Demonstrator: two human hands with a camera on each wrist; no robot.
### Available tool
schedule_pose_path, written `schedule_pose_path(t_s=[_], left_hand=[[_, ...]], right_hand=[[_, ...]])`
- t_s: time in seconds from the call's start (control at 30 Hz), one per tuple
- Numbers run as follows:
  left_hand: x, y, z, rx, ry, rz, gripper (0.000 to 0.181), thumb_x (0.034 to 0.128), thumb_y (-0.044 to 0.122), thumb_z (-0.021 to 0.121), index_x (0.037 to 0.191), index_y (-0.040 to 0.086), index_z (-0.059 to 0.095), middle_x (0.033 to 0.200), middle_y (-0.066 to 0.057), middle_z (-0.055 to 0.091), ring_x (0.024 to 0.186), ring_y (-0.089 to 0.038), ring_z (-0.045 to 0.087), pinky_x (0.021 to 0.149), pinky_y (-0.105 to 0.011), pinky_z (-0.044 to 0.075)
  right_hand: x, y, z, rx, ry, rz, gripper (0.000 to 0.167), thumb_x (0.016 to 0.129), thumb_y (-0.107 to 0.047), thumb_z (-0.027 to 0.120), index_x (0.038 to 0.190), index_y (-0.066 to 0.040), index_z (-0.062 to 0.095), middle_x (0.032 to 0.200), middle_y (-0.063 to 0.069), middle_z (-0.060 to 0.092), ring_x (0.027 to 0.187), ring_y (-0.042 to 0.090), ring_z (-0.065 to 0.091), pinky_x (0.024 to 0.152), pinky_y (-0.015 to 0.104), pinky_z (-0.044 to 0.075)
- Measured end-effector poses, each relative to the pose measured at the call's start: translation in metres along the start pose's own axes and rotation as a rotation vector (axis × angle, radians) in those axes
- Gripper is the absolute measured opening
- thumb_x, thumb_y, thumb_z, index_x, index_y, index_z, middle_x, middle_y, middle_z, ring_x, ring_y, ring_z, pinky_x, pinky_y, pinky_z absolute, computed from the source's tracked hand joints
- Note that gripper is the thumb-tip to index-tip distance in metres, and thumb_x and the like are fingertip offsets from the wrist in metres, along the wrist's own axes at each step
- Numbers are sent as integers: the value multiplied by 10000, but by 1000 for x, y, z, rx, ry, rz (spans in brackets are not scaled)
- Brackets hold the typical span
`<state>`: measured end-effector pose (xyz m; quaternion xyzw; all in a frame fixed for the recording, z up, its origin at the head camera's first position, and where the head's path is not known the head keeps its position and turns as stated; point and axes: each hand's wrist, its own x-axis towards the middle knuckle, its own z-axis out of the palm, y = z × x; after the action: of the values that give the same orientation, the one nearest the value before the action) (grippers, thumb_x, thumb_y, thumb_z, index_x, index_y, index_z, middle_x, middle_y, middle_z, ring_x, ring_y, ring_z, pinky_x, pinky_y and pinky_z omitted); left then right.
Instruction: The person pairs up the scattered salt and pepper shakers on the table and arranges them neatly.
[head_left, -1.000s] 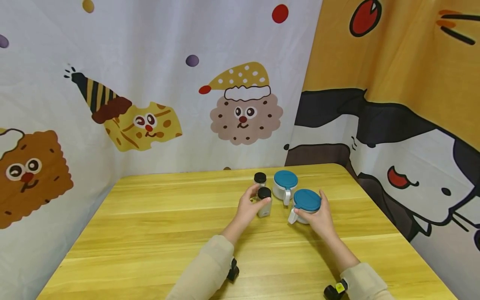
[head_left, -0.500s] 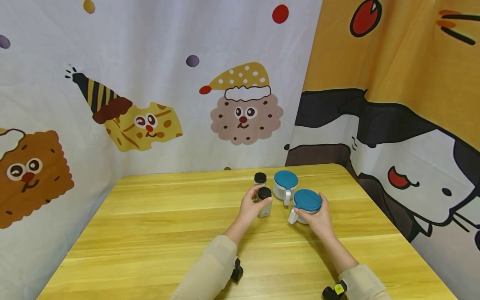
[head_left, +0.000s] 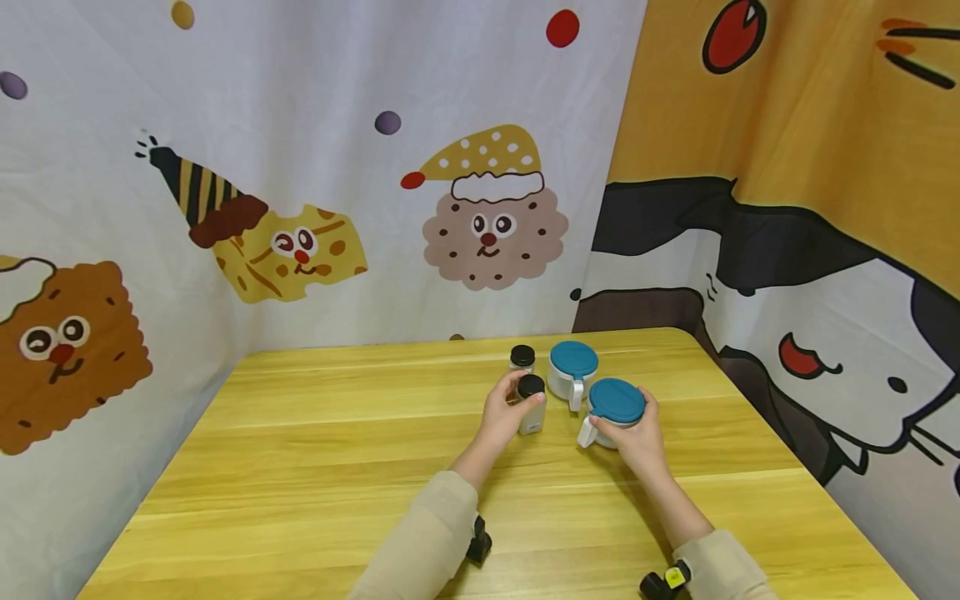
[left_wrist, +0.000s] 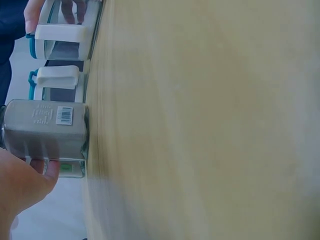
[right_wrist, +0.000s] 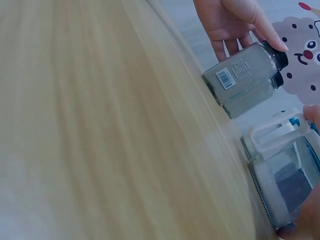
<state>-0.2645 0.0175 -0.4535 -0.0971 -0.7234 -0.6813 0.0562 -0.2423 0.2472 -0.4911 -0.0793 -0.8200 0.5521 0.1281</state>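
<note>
Jar (head_left: pixel 533 422) upright, long axis vertical, left fingers (head_left: pixel 523 407) curled round it, right fingers (head_left: pixel 651 406) gripping near mug (head_left: pixel 617 401), handle (head_left: pixel 588 432) pointing near-left

Beige sleeves (head_left: pixel 426 533), black wrist cameras (head_left: pixel 478 543)

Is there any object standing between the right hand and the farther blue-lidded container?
Yes. The nearer blue-lidded container, which the right hand holds, stands between that hand and the farther blue-lidded container. In the head view, nothing else visible stands between them.
</note>
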Motion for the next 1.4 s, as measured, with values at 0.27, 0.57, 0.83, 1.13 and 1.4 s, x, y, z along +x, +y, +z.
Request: schedule_pose_path(t_s=[0.27, 0.57, 0.83, 1.13, 1.4], left_hand=[[14, -27, 5, -17, 13, -24, 453, 834, 112, 755, 1249, 33, 592, 1171, -96, 637, 1007, -247, 545, 885, -405, 428], [14, -25, 5, -5, 4, -37, 442, 828, 170, 768, 1234, 85, 616, 1149, -45, 643, 1003, -211, 536, 896, -393, 424], [15, -25, 3, 1, -19, -22, 425, 829, 155, 765, 1218, 73, 614, 1083, -18, 643, 966, -186, 534, 886, -386, 425], [14, -22, 2, -16, -35, -7, 406, 816, 105, 770, 1191, 64, 622, 1085, -70, 637, 990, -260, 535, 862, -396, 415], [14, -20, 0, -22, -20, -14, 425, 802, 115, 785, 1196, 77, 628, 1081, -38, 645, 976, -199, 544, 866, -380, 430]], right_hand=[[-2, 1, 3, 19, 34, 9, 1092, 738, -272, 847, 1506, -59, 100, 1470, 267, 251, 1313, 442, 304, 1044, 578, 264], [-1, 3, 6, 51, 75, -13, 1068, 714, -201, 864, 1479, -29, 138, 1445, 268, 270, 1297, 434, 322, 1045, 560, 277], [-1, 2, 6, 70, 74, -15, 1067, 715, -208, 863, 1476, -26, 138, 1447, 262, 262, 1297, 430, 320, 1042, 562, 279], [-2, -1, 6, 63, 84, -7, 1060, 725, -216, 854, 1478, -31, 132, 1452, 265, 251, 1303, 435, 311, 1041, 569, 276], [-3, -4, 6, 61, 91, -15, 1058, 717, -193, 858, 1477, -33, 139, 1450, 260, 263, 1301, 434, 315, 1040, 567, 278]])
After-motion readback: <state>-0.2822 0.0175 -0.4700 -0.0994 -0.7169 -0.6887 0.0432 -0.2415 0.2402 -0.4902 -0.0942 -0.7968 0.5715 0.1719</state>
